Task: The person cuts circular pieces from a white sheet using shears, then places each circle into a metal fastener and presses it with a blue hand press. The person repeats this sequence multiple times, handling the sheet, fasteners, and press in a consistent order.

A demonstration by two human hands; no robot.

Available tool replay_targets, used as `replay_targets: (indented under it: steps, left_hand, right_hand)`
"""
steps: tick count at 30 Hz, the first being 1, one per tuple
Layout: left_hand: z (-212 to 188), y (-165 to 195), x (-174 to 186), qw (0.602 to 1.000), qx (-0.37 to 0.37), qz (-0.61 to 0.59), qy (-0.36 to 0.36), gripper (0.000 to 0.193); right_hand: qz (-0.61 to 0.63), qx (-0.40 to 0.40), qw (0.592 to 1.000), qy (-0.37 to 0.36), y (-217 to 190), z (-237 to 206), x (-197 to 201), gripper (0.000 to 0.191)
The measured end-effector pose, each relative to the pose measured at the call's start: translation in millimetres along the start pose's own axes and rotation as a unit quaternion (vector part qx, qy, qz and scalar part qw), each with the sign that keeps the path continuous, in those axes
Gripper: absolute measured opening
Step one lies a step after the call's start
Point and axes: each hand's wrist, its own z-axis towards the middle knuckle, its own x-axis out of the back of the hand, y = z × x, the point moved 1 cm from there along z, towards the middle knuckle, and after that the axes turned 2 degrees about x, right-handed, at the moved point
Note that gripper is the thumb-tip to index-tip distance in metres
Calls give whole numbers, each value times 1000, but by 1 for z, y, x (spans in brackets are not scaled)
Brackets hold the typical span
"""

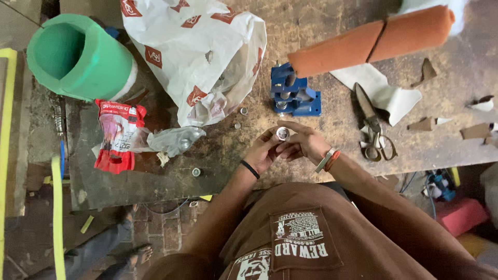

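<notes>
Both my hands meet over the front of a worn wooden workbench. My left hand and my right hand together pinch a small round white-rimmed metal piece between their fingertips. A black band circles my left wrist; a metal bracelet and an orange one circle my right. Just beyond the hands stands a small blue hand press. Loose small metal rings lie on the bench to the left of it, and another ring sits near the front edge.
A white and red plastic bag, a green foam roll, an orange foam roll, a red snack packet, scissors, white cloth and leather scraps lie around. Someone's feet show under the bench at lower left.
</notes>
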Motion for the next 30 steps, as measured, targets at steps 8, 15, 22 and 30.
replay_targets:
  steps: [8,15,22,30]
  left_hand:
    - [66,45,-18,764,-255,551,220,57]
    - [88,59,-41,684,-265,649,203,41]
    - [88,63,-35,654,-280,673,202,40]
    - [105,73,-32,608,-216,743,178,45]
  right_hand:
    - [-422,328,840,100,-108,-64,-14,20]
    - [-528,538,650,100,-192,-116,-41,20]
    - [-584,544,591,118,-204,-110,-44,17]
    - [-698,562,401,190,-237,-89,-54,18]
